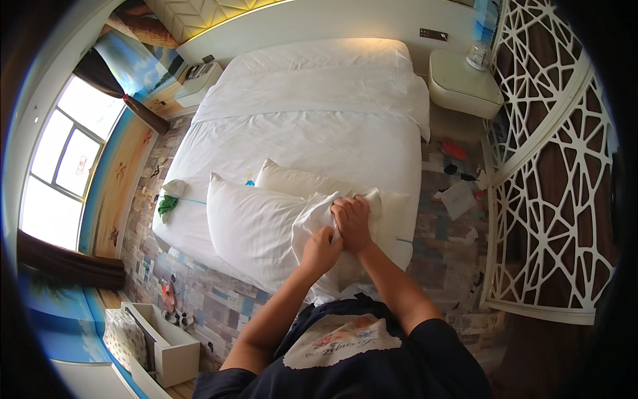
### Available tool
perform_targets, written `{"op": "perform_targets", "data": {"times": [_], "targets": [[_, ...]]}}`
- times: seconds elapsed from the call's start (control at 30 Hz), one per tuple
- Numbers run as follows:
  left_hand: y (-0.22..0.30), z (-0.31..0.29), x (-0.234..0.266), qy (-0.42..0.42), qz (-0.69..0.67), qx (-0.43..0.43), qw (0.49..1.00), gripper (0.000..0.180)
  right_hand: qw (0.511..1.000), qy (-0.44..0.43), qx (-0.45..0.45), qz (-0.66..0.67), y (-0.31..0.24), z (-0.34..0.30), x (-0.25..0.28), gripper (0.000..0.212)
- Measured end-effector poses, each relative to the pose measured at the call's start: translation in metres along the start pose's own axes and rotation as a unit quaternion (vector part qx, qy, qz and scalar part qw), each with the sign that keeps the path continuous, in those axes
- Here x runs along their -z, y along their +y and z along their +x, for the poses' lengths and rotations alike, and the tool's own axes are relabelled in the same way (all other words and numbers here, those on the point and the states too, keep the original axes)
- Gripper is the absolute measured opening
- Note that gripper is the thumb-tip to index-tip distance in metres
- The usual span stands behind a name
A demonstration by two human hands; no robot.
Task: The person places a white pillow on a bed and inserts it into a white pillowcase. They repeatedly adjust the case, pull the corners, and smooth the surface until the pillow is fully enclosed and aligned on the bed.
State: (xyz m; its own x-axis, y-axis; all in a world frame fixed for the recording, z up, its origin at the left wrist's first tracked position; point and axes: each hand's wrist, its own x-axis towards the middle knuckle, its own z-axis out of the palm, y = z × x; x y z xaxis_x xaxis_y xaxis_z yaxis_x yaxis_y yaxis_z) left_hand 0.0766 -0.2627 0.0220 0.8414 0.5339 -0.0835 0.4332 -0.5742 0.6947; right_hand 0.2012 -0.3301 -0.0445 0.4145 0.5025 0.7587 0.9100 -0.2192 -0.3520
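Note:
A plump white pillow in its pillowcase (249,223) lies across the near end of the bed, in front of my body. My left hand (322,250) is closed on the gathered cloth at the case's right end. Just beyond it and to the right, my right hand (351,217) grips the same bunched fabric, its fingers curled over the top. The two hands nearly touch, and the cloth inside them is hidden. Behind this pillow rests a second white pillow (286,177), partly covered by the first and by my right hand.
The bed (312,143) has white sheets, with green cloth (167,207) at its left edge. A nightstand (465,83) stands far right, beside a white lattice screen (545,193). Small items litter the floor right of the bed. An open white drawer unit (176,356) sits near left.

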Motion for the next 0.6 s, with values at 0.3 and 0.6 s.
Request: {"op": "perform_targets", "data": {"times": [0.3, 0.6], "targets": [[-0.023, 0.016, 0.009, 0.301, 0.145, -0.023, 0.942, 0.033, 0.997, -0.033, 0.015, 0.064, 0.008, -0.009, 0.002, 0.019], [-0.045, 0.018, 0.013, 0.137, -0.484, 0.060, 0.862, 0.005, 0.988, -0.086, -0.098, 0.087, 0.019, -0.014, 0.002, 0.016]]}}
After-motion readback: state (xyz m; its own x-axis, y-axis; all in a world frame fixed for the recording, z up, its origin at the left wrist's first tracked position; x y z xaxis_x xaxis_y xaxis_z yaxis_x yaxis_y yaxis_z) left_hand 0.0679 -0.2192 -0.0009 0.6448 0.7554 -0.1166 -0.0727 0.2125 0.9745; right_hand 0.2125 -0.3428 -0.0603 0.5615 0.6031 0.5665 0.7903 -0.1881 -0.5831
